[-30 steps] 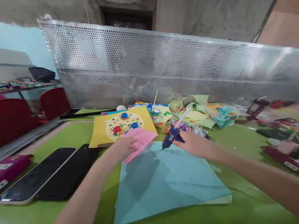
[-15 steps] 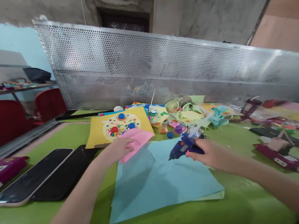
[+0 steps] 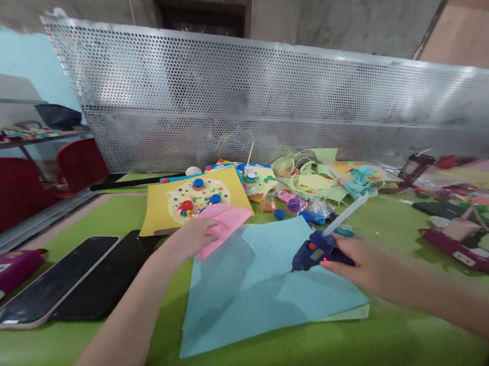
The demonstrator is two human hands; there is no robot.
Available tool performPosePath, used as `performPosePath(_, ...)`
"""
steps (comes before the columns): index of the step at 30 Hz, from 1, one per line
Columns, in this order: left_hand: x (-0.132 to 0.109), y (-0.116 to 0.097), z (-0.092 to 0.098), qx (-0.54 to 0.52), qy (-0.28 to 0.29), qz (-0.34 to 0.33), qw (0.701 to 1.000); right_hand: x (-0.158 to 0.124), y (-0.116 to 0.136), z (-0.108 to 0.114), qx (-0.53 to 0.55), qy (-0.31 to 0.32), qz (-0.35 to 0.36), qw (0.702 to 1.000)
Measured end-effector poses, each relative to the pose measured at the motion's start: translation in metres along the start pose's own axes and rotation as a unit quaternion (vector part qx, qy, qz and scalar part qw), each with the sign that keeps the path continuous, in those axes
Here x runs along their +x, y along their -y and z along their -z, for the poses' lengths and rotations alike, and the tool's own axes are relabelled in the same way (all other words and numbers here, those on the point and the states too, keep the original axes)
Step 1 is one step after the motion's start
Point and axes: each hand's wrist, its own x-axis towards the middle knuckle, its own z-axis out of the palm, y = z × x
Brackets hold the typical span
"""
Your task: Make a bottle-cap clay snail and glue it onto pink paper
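Observation:
A light blue paper sheet [image 3: 256,298] lies on the green table in front of me, with glossy clear lines on its surface. My left hand [image 3: 197,235] pinches a piece of pink paper [image 3: 225,228] over the sheet's upper left corner. My right hand [image 3: 352,259] is wrapped around a dark blue glue gun [image 3: 311,253], its nozzle pointing down-left, low over the right part of the sheet. A translucent glue stick [image 3: 347,213] juts from the gun's back. Pale green paper [image 3: 348,314] shows under the blue sheet's lower right edge.
Behind the sheet lies a yellow card [image 3: 155,210] decorated with bottle caps and beads. Two phones [image 3: 58,281] and a purple power strip [image 3: 8,280] are at left. Craft scraps [image 3: 314,181] line the back; another purple power strip [image 3: 461,250] with a cable sits right.
My right hand has moved the glue gun right and slightly down, away from the sheet's middle. The left hand keeps the pink paper in nearly the same place. The view has tilted slightly downward.

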Motion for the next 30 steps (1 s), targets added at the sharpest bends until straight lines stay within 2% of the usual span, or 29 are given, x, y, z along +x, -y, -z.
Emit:
performPosePath(4,-0.001,0.000,0.001,0.001,-0.002,0.002,1.000,0.008,-0.004,0.004,0.000,0.010,-0.014,1.000)
performPosePath(8,-0.003,-0.002,0.002,0.001,-0.003,-0.001,1.000,0.020,0.007,-0.004,0.075,-0.003,0.046,0.996)
performPosePath(10,-0.003,-0.002,0.003,0.000,-0.003,-0.002,1.000,0.023,0.014,-0.009,0.073,-0.002,0.062,0.995)
performPosePath(13,-0.004,-0.002,0.003,-0.001,-0.001,-0.005,1.000,0.022,0.019,-0.015,0.028,0.002,0.053,0.998)
performPosePath(17,-0.004,-0.004,0.003,-0.004,0.017,-0.001,1.000,0.015,0.007,-0.010,0.015,-0.002,0.040,0.999)
performPosePath(22,-0.002,-0.005,0.002,-0.007,0.033,0.017,0.999,0.007,-0.010,0.000,0.052,-0.052,0.003,0.997)
performPosePath(25,-0.001,-0.003,0.001,-0.014,0.026,0.015,0.999,0.002,-0.010,0.000,0.072,-0.012,0.012,0.997)
performPosePath(30,-0.002,-0.001,0.001,-0.023,-0.005,0.010,1.000,-0.005,-0.010,0.004,0.096,-0.043,-0.006,0.994)
